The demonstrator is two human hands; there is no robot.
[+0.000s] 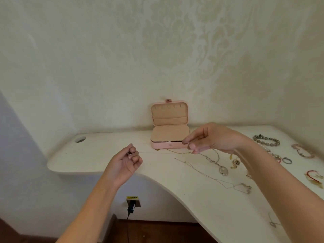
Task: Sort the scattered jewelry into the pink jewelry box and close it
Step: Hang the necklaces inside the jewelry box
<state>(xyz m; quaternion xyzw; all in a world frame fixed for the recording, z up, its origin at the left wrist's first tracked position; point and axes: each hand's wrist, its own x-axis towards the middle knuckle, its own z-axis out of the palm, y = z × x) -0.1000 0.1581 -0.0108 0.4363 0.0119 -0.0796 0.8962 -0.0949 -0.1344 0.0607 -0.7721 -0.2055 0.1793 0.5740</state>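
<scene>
The pink jewelry box [169,145] stands open against the wall, its lid [169,113] upright and its beige tray bare. My left hand [126,162] hovers left of the box, fingers curled around a small metallic piece that looks like a ring [130,153]. My right hand [208,139] is just in front of the box's right corner, thumb and fingers pinching the end of a thin gold chain [175,151] that trails on the desk toward the box. A silver pendant necklace [223,170] and a fine silver chain [242,187] lie below the right hand.
On the white desk [98,160], bead bracelets [266,140], a pink bracelet [303,151], a grey ring [287,160], a red bangle [313,176] and small gold pieces [235,163] lie right. A cable hole [80,139] is far left; the desk's front edge curves inward.
</scene>
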